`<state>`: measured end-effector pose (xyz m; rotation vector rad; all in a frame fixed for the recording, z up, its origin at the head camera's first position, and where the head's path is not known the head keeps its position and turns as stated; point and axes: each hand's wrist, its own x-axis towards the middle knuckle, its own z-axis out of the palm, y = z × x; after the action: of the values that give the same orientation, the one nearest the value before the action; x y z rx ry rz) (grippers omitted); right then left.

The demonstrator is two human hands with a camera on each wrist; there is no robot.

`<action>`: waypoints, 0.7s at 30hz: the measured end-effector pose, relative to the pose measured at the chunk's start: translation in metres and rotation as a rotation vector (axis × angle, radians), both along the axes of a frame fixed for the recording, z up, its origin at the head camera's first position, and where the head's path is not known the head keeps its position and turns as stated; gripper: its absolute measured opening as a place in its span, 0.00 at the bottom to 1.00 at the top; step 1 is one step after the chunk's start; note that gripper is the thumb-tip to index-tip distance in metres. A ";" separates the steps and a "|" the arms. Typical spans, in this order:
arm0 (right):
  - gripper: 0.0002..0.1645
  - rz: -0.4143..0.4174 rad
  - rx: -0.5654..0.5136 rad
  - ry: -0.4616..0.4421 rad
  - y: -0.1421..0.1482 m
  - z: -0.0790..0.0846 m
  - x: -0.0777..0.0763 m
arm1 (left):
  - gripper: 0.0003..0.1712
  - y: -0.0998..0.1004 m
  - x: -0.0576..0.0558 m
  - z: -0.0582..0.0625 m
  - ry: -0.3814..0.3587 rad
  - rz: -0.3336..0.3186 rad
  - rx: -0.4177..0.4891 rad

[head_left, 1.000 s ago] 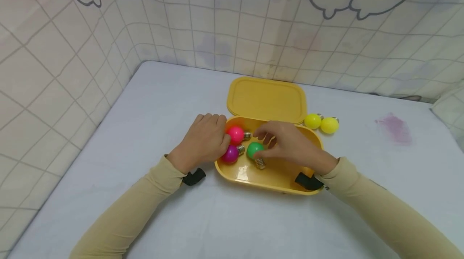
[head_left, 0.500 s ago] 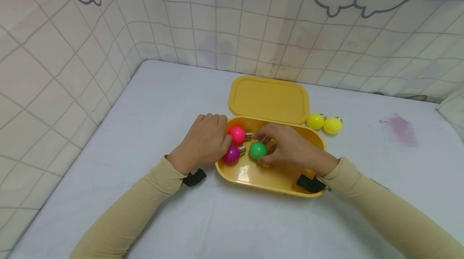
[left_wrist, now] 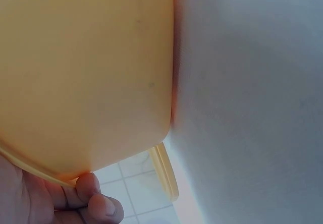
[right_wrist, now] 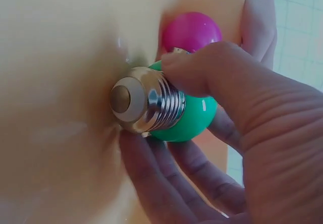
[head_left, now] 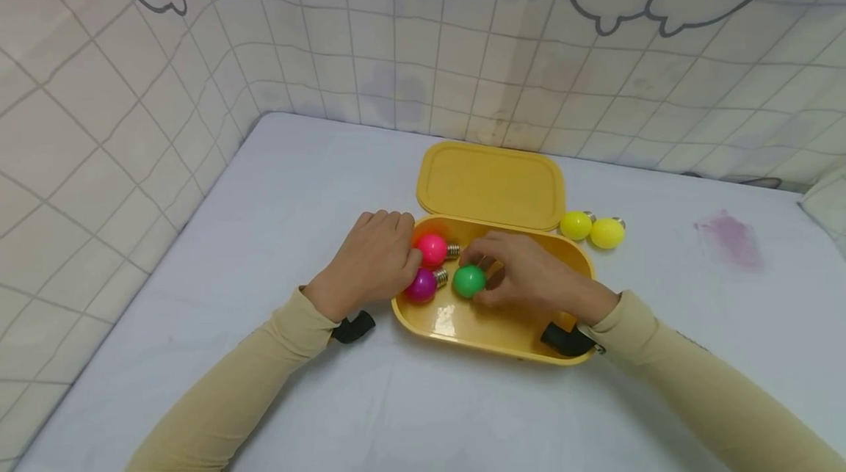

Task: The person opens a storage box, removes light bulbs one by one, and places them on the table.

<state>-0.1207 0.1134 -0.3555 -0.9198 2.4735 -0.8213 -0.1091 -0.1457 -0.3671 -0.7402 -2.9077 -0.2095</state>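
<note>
In the head view, a yellow plastic container point(head_left: 492, 329) holds a pink light bulb point(head_left: 432, 249), a purple light bulb point(head_left: 421, 286) and a green light bulb point(head_left: 468, 281). My left hand point(head_left: 375, 258) grips the container's left rim; its curled fingertips point(left_wrist: 103, 207) show under the rim in the left wrist view. Inside the container, my right hand point(head_left: 525, 271) holds the green bulb between thumb and fingers. From the right wrist, the bulb's metal screw base point(right_wrist: 146, 100) points toward the camera, with the thumb on top and fingers below.
Behind the container lies a flat yellow lid point(head_left: 490, 186). Two yellow light bulbs point(head_left: 576, 225) rest side by side on the white-covered table point(head_left: 317, 178), right of the lid. A grid-patterned cloth point(head_left: 456, 53) rises at the back and left.
The right thumb and fingers have closed in around the green bulb. Its screw base, seen earlier pointing toward the front, is now hidden in the head view. My left hand stays on the rim.
</note>
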 end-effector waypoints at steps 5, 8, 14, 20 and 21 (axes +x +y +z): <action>0.25 0.006 0.005 -0.008 0.002 0.002 0.001 | 0.10 0.001 0.000 0.001 -0.013 0.005 0.003; 0.24 0.007 0.005 -0.012 0.003 0.003 0.002 | 0.11 0.002 0.001 0.001 -0.009 0.004 0.006; 0.23 0.030 0.004 -0.023 0.004 0.005 0.003 | 0.11 0.003 0.002 0.002 0.004 0.002 0.008; 0.23 0.044 0.003 0.007 0.005 0.012 0.004 | 0.11 0.002 0.002 0.001 0.006 0.007 0.014; 0.23 0.044 -0.003 0.012 0.006 0.013 0.004 | 0.11 0.001 0.002 0.001 0.003 0.008 0.015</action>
<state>-0.1166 0.1191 -0.3423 -0.9797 2.4531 -0.8078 -0.1066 -0.1445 -0.3660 -0.7257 -2.9023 -0.2287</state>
